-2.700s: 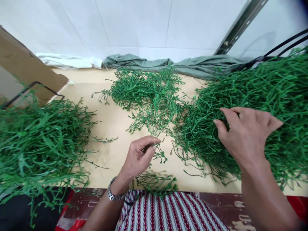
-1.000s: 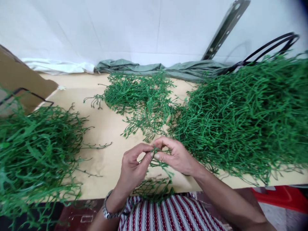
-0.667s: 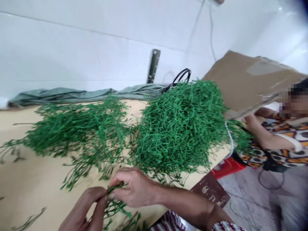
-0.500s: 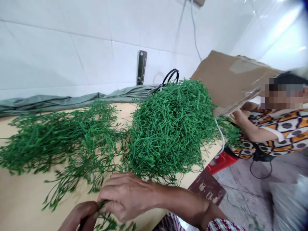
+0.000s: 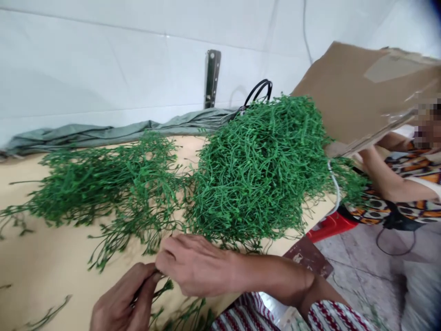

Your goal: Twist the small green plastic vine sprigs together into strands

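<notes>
My left hand [image 5: 127,299] and my right hand [image 5: 198,266] meet at the near edge of the table, fingers closed in a pinch. From between them a thin green plastic-looking sprig [image 5: 166,286] sticks out; its gripped end is hidden by the fingers. More green sprigs [image 5: 189,315] lie below the hands, near my lap. Just beyond my right hand rises a big tangled heap of green sprigs [image 5: 258,170] with small tips. A flatter bunch of the same sprigs [image 5: 93,184] spreads out to its left.
A few loose sprigs [image 5: 51,312] lie on the tan tabletop [image 5: 31,266]. Folded grey-green cloth [image 5: 113,133] runs along the wall. Cardboard [image 5: 358,96] leans at the right, beside a seated person's arm [image 5: 386,174]. A white cable [image 5: 336,188] hangs over the table edge near a red stool [image 5: 332,226].
The view has shifted left and down, so the heap and cardboard appear further right and higher. Both hands stay together, and the left hand shows more fully.
</notes>
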`<action>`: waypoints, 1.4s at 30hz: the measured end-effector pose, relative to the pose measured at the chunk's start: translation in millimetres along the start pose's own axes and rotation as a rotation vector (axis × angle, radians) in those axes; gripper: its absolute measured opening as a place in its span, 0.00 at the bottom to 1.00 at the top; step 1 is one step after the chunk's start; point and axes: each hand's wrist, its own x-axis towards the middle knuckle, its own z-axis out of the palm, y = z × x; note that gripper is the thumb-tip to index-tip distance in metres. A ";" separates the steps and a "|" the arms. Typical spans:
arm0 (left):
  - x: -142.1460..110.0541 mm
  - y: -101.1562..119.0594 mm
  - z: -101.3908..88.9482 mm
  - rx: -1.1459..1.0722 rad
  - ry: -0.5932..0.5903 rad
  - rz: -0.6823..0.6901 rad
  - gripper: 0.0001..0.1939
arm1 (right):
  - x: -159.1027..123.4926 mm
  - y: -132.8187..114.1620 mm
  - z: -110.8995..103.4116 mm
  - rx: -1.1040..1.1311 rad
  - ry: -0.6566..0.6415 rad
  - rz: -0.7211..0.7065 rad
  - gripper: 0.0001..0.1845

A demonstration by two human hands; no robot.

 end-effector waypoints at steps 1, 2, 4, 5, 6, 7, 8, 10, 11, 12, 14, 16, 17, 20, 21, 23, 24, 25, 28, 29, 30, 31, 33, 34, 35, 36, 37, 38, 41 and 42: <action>1.3 4.3 -1.4 -0.010 0.003 0.005 0.04 | -1.2 -0.9 1.3 0.040 -0.022 0.000 0.10; 2.4 8.0 -2.9 -0.013 -0.001 0.022 0.05 | -2.3 -1.9 1.9 0.083 -0.047 -0.001 0.11; 3.6 12.9 -5.8 -0.007 -0.062 0.069 0.08 | -4.2 -3.5 0.5 0.142 -0.097 -0.008 0.14; 3.7 13.6 -7.2 -0.009 -0.089 0.063 0.10 | -4.6 -3.4 -1.2 0.171 -0.135 -0.016 0.15; 3.3 13.4 -8.5 -0.029 -0.117 0.051 0.11 | -4.4 -2.4 -3.4 0.208 -0.171 -0.022 0.15; 2.7 12.4 -9.8 -0.061 -0.151 0.035 0.12 | -3.5 -0.4 -5.5 0.259 -0.209 -0.032 0.13; 1.7 11.1 -11.0 -0.107 -0.199 0.028 0.12 | -2.0 2.3 -7.3 0.325 -0.260 -0.053 0.10; -0.3 8.7 -13.4 -0.235 -0.264 0.014 0.12 | 2.1 8.9 -9.0 0.476 -0.318 -0.111 0.08; -1.3 8.1 -14.6 -0.308 -0.289 0.006 0.11 | 4.3 12.3 -8.7 0.565 -0.335 -0.143 0.09; -2.2 7.8 -15.8 -0.380 -0.309 -0.002 0.11 | 6.5 15.3 -7.6 0.656 -0.357 -0.180 0.11; -3.8 7.9 -18.3 -0.508 -0.350 -0.015 0.12 | 10.7 19.7 -4.2 0.829 -0.423 -0.243 0.11; -5.2 8.1 -20.8 -0.605 -0.405 -0.017 0.13 | 14.6 21.4 -0.3 0.969 -0.511 -0.289 0.12; -5.8 7.9 -22.0 -0.643 -0.432 -0.019 0.14 | 16.5 21.2 1.2 1.025 -0.549 -0.303 0.13; -7.4 5.5 -24.7 -0.721 -0.516 -0.061 0.15 | 20.8 18.0 1.9 1.123 -0.656 -0.333 0.18; -7.7 4.1 -25.2 -0.746 -0.540 -0.088 0.15 | 21.6 17.0 0.5 1.136 -0.699 -0.349 0.20; -8.3 0.8 -25.7 -0.801 -0.539 -0.160 0.15 | 21.9 16.5 -4.4 1.129 -0.747 -0.363 0.22; -8.4 -1.0 -25.8 -0.829 -0.502 -0.204 0.14 | 21.4 17.2 -7.3 1.108 -0.728 -0.352 0.22; -8.6 -2.6 -26.0 -0.852 -0.432 -0.252 0.13 | 20.6 18.6 -10.0 1.074 -0.675 -0.322 0.21; -8.9 -6.2 -27.1 -0.889 -0.170 -0.364 0.10 | 16.7 21.5 -12.5 0.943 -0.403 -0.130 0.17; -9.0 -6.7 -27.6 -0.891 -0.109 -0.378 0.09 | 15.3 20.5 -10.5 0.925 -0.316 -0.059 0.15; -9.3 -7.0 -27.9 -0.890 -0.066 -0.383 0.08 | 14.0 18.1 -6.9 0.927 -0.240 0.013 0.14; -9.6 -7.0 -28.0 -0.884 -0.043 -0.384 0.08 | 13.0 14.4 -2.1 0.948 -0.179 0.081 0.13; -10.9 -6.3 -26.8 -0.865 -0.023 -0.382 0.08 | 11.8 4.2 9.3 1.022 -0.109 0.202 0.12; -11.8 -5.6 -25.6 -0.855 -0.011 -0.385 0.08 | 11.4 -1.3 15.1 1.059 -0.107 0.250 0.12; -12.8 -4.7 -24.0 -0.846 0.007 -0.388 0.07 | 11.2 -6.5 20.3 1.087 -0.117 0.288 0.12; -13.9 -3.7 -22.3 -0.834 0.028 -0.391 0.06 | 10.8 -11.0 24.6 1.105 -0.134 0.317 0.10; -14.9 -2.5 -20.6 -0.820 0.052 -0.392 0.06 | 10.4 -14.8 28.1 1.110 -0.153 0.336 0.09; -15.9 -1.3 -19.2 -0.803 0.074 -0.395 0.05 | 9.8 -17.6 30.5 1.101 -0.167 0.346 0.07; -17.6 1.3 -17.0 -0.749 0.104 -0.395 0.05 | 7.5 -21.5 32.7 1.001 -0.121 0.312 0.05; -17.6 1.6 -16.8 -0.730 0.102 -0.382 0.05 | 6.8 -21.8 32.3 0.955 -0.087 0.281 0.07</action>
